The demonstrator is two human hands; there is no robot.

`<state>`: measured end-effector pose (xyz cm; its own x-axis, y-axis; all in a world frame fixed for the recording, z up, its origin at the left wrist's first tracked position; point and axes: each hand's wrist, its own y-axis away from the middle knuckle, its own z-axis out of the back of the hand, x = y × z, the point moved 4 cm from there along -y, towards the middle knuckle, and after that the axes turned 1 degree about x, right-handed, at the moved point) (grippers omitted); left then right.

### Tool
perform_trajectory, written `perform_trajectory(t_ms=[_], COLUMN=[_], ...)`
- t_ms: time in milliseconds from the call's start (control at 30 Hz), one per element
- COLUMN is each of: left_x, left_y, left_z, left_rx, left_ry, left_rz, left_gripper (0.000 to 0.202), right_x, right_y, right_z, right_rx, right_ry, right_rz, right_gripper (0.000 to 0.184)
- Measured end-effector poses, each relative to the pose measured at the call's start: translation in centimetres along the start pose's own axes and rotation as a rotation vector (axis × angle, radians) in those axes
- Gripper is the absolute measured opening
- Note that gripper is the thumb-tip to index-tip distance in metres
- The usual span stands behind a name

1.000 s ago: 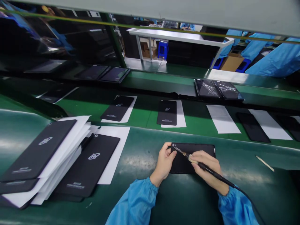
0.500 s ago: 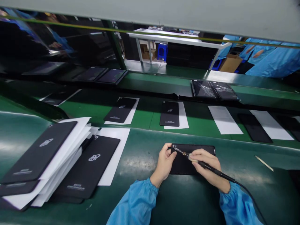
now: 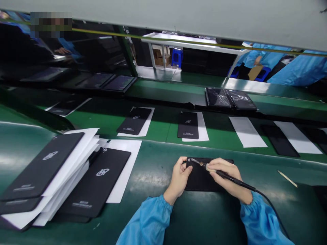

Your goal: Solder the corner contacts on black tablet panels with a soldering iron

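Observation:
A black tablet back cover [image 3: 200, 182] lies inner side up on the green bench before me. My left hand [image 3: 178, 178] grips its upper left corner between thumb and fingers. In my right hand [image 3: 231, 175] is a soldering iron [image 3: 237, 182], held like a pen. Its metal tip slants to the left, at or just above a small light part [image 3: 189, 159] in that corner; contact cannot be made out. The iron's cable [image 3: 274, 211] trails off to the lower right.
Black covers interleaved with white sheets form a leaning stack [image 3: 46, 170] at left. A thin pale stick [image 3: 287, 178] lies at right. Beyond, a green belt [image 3: 163, 126] carries covers and white sheets [image 3: 247, 132]. Farther back are film-wrapped screens [image 3: 230, 98] and people in blue sleeves.
Covers and sheets on the nearer belt have shifted slightly right; the screens farther back have shifted slightly left. The iron's tip has moved a little right. My left hand stays in place.

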<state>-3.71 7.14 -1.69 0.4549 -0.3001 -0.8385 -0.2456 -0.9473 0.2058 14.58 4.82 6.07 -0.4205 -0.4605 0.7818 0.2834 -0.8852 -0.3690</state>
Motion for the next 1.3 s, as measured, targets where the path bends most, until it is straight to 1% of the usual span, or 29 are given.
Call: perform_trajectory(t_ms=[267, 433, 567, 767, 1000, 1067, 1200, 1300], left_x=[-0.2, -0.4, -0.5, -0.5, -0.3, -0.3, -0.3, -0.3], left_y=[0.1, 0.1, 0.2, 0.2, 0.1, 0.1, 0.0, 0.0], left_z=[-0.3, -0.4, -0.5, -0.4, -0.2, -0.2, -0.2, -0.2], left_rx=[0.006, 0.004, 0.003, -0.006, -0.010, -0.011, -0.011, -0.012], left_ry=[0.008, 0.012, 0.018, 0.011, 0.002, 0.012, 0.034, 0.029], left_rz=[-0.006, -0.009, -0.006, 0.005, 0.004, 0.005, 0.005, 0.010], left_gripper=[0.028, 0.028, 0.029, 0.032, 0.031, 0.033, 0.034, 0.033], right_x=[0.4, 0.3, 0.2, 0.2, -0.4, -0.3, 0.0, 0.0], right_y=[-0.7, 0.2, 0.6, 0.3, 0.3, 0.5, 1.6, 2.5], right_z=[0.2, 0.4, 0.0, -0.4, -0.7, -0.8, -0.6, -1.0], right_rx=[0.024, -0.057, -0.059, -0.055, -0.062, -0.087, -0.221, -0.273], right_ry=[-0.005, -0.003, -0.016, -0.019, -0.017, -0.023, -0.009, 0.034], right_rz=[0.008, -0.013, -0.039, -0.057, -0.072, -0.070, -0.072, -0.091], right_gripper=[0.017, 0.017, 0.017, 0.017, 0.016, 0.015, 0.013, 0.014])
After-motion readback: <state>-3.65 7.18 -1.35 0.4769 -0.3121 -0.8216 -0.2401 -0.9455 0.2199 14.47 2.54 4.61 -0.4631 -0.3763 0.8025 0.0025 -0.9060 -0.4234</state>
